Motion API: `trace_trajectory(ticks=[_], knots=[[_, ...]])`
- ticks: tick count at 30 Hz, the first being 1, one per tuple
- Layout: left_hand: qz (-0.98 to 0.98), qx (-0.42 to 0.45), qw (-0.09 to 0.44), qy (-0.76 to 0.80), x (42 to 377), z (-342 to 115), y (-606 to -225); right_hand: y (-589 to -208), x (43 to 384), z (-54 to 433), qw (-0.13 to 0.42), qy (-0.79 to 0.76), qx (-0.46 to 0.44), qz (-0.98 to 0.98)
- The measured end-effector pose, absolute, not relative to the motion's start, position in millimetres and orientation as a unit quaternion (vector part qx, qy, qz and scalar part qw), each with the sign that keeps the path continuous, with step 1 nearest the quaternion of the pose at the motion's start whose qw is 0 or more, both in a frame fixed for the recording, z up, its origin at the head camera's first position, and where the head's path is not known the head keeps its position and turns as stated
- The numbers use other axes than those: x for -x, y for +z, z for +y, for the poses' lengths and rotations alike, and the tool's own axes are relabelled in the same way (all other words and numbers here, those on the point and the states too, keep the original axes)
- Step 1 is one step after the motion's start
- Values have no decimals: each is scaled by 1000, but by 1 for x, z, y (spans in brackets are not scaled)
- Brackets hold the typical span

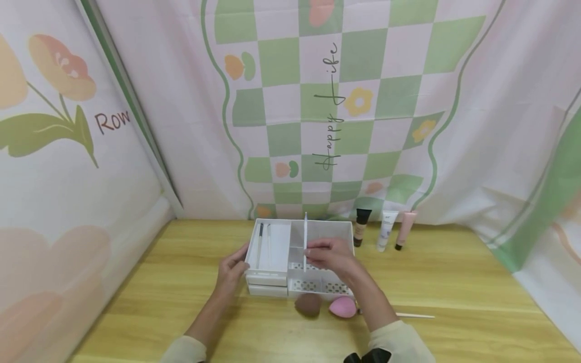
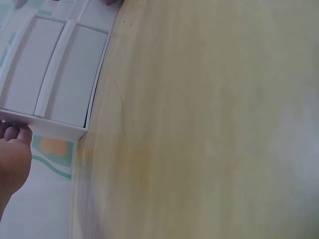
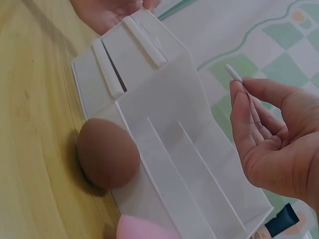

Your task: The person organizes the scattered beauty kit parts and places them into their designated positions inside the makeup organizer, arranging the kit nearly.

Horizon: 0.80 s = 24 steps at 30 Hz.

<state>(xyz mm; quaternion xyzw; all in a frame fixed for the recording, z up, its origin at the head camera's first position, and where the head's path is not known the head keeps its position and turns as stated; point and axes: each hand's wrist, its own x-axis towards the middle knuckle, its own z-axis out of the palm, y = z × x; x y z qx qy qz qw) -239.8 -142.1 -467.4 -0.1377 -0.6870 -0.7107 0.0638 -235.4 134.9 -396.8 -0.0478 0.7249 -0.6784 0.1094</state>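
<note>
A white desktop organizer with drawers at its left front and open compartments on the right stands on the table. My left hand grips its left side near the front corner; the fingers lie against the side wall in the left wrist view. Above the compartments, my right hand pinches a slim white stick between thumb and fingers, held upright; its kind is unclear. Two slender sticks, one dark-ended and one white, lie on the organizer's left top.
A brown makeup sponge and a pink makeup sponge sit before the organizer. A thin white-handled brush lies to the right, partly behind my forearm. Black-capped, white and pink tubes stand at the back right, near the curtain.
</note>
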Motion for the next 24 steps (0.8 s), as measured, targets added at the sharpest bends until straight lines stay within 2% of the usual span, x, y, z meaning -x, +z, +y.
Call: trace_trajectory(ticks=[9, 24], knots=[[-684, 138, 68, -713, 240, -142, -468, -395, 245, 116, 119, -678, 46, 724], [-685, 133, 65, -713, 240, -142, -468, -384, 264, 88, 145, -654, -12, 743]])
